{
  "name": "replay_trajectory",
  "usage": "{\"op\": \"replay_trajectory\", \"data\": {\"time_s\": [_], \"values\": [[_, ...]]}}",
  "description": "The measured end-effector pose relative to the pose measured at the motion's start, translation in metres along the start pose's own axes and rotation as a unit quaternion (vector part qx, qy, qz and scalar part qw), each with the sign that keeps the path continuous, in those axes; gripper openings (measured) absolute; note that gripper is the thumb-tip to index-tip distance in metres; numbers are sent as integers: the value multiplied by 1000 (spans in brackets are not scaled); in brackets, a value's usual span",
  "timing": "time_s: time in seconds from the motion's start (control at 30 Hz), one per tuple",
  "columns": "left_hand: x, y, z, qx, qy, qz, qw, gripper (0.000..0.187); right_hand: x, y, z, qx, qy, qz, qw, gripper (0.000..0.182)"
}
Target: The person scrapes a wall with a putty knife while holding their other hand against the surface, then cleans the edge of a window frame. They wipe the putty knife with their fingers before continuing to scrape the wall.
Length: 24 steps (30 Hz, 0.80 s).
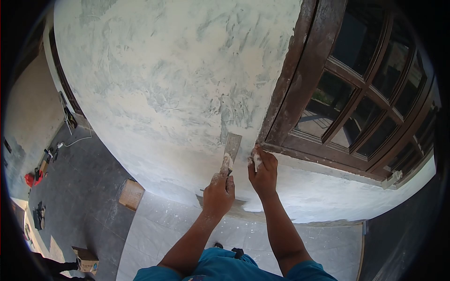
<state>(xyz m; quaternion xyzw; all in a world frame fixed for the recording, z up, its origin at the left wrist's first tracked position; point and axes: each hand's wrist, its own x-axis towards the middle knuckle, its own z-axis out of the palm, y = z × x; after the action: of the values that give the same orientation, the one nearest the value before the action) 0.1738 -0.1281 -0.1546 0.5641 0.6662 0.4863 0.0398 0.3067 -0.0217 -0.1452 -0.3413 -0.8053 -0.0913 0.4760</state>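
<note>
My left hand (pixel 218 193) is closed around the handle of a putty knife (pixel 232 144), its metal blade pointing up against the wall. White putty is smeared over the blade's lower part and my fingers. Close by on the right, below the window frame's lower corner, my right hand (pixel 264 174) is closed on a whitish putty-like lump (pixel 257 160); its exact kind is hard to tell. Behind both hands is the wall (pixel 178 75), pale with patchy grey and white smears.
A brown wooden window (pixel 300 84) with glass panes fills the upper right. Pale sheeting (pixel 159 234) covers the floor at the wall's foot. A cardboard piece (pixel 131 194), an open carton (pixel 86 260), a red item (pixel 32 179) and a white cable (pixel 78 140) lie to the left.
</note>
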Motion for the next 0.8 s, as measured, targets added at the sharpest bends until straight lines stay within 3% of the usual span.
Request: {"op": "replay_trajectory", "data": {"time_s": [0.27, 0.37, 0.43, 0.53, 0.8], "values": [[8, 2, -2, -2, 40, 38, 998, 37, -1, 1, -1, 3, -5, -2, 1000, 43], [0, -6, -2, 26, 6, 32, 999, 34, -4, 5, 3, -13, -6, -13, 1000, 54], [-3, -1, -2, 7, 8, -1, 1000, 26, -2, 6, 2, -1, -8, -10, 1000, 54], [8, 10, -7, 1, 14, 16, 1000, 23, -4, 4, 1, 4, -11, -4, 1000, 54], [5, 5, -3, 20, 18, 10, 1000, 21, -3, 4, 2, -1, -6, -7, 1000, 54]]}}
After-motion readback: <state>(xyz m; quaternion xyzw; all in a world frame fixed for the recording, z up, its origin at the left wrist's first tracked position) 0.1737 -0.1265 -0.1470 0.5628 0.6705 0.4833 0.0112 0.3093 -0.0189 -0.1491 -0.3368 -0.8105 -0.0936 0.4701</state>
